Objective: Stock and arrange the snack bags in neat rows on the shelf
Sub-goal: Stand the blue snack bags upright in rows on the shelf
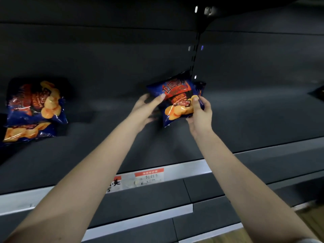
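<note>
A blue snack bag (pixel 177 95) printed with orange chips stands tilted over the dark shelf (pixel 245 120), near its middle. My right hand (pixel 199 114) grips its lower right edge, thumb on the front. My left hand (pixel 147 109) holds the bag's left side, thumb on the front and fingers behind. Two more bags of the same kind sit at the far left: one (pixel 35 100) leaning upright, another (pixel 26 131) lying flat in front of it.
A slotted upright post (pixel 194 55) divides the shelf's back wall behind the held bag. Price labels (pixel 149 176) are fixed on the silver front rail. Lower shelves step out below. A dark object (pixel 317 92) shows at the right edge.
</note>
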